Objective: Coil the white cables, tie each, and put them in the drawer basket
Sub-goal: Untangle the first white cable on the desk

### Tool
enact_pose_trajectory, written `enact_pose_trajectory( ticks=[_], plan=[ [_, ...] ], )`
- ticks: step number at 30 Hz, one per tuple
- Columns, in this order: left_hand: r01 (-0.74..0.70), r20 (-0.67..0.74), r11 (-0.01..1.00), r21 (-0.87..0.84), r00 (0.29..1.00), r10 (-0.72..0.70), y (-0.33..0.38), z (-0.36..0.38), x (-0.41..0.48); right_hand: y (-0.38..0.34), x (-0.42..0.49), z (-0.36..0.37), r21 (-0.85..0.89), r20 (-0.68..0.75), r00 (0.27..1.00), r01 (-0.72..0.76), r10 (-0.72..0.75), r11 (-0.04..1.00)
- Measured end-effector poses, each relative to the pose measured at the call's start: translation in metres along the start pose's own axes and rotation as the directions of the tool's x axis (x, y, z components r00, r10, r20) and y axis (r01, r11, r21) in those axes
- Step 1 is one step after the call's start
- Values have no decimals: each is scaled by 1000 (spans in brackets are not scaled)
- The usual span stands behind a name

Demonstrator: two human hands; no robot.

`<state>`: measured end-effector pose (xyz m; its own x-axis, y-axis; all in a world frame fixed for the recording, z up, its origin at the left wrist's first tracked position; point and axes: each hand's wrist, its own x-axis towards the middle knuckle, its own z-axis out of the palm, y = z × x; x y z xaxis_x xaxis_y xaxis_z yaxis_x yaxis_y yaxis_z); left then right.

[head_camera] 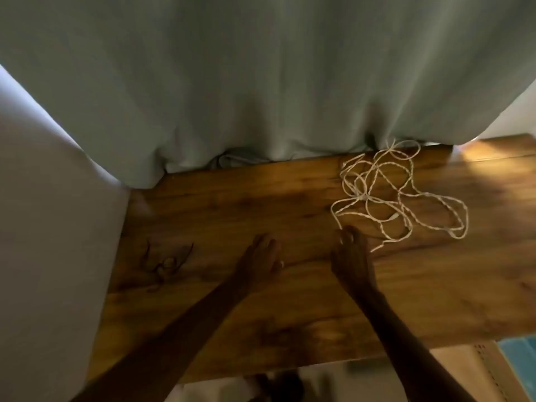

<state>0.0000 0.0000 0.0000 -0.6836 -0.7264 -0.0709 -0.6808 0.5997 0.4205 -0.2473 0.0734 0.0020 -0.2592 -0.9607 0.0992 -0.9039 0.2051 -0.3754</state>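
- While the left hand (261, 256) lies palm down with straight, relaxed fingers on the wooden table (290, 204), gripping nothing, the right hand (352, 256) reaches forward just beside it, fingers bent down at the tips
- Its fingertips (346, 235) meet the nearest strand of the white cable (364, 196); blur hides whether they pinch it or only touch it
- That cable is a thin, twisted, rope-like cord, lying uncoiled in a loose tangle of overlapping loops ahead and to the right of the right hand, with one crossing bunched like a knot near its middle
- One loose end trails just right of the right hand's knuckles
- Left of the left hand, well apart, lie a few thin dark curved strips (166, 261), hard to make out against the wood
- Tabletop: glossy brown planks with visible grain, lit warmly at the far right
- Beyond both hands, a soft, pale grey-green curtain (261, 97) hangs in folds onto the table's far edge, touching the tangle's farthest loops
- A plain pale wall (43, 227) bounds the table left of the left forearm
- Bare wood spreads between the hands, and the near edge crosses under both forearms
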Motion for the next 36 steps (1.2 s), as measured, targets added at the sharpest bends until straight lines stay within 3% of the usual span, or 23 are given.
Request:
enact_pose_trajectory(
  ticks=[4, 11, 15, 19, 28, 33, 36],
  plan=[
    [30, -53, 1000, 1, 998, -30, -14, 20, 4, -3, 18, 9, 111, -142, 985, -82, 98, 990],
    [-202, -300, 978, 54, 931, 209, -38, 42, 70, 12, 36, 46, 82, -217, 976, 33, -14, 996],
    [-211, -408, 970, 118, 881, 241, -38, 64, 88, 15, 41, 63, 9, -342, 936, 92, -83, 996],
    [-197, -402, 959, 202, 877, 264, -42, 73, 82, 18, 34, 70, -6, -350, 927, 140, -133, 990],
    [-96, -332, 975, 200, 930, 159, -30, 75, 65, 20, 12, 68, -29, -413, 888, 211, -204, 977],
    [-25, -436, 990, 140, 896, 84, -7, 88, 14, 9, -28, 64, 86, -465, 880, 152, -96, 985],
    [-39, -472, 993, 114, 877, 89, -2, 96, -12, 8, -42, 68, 93, -422, 904, 111, -62, 989]
  ],
)
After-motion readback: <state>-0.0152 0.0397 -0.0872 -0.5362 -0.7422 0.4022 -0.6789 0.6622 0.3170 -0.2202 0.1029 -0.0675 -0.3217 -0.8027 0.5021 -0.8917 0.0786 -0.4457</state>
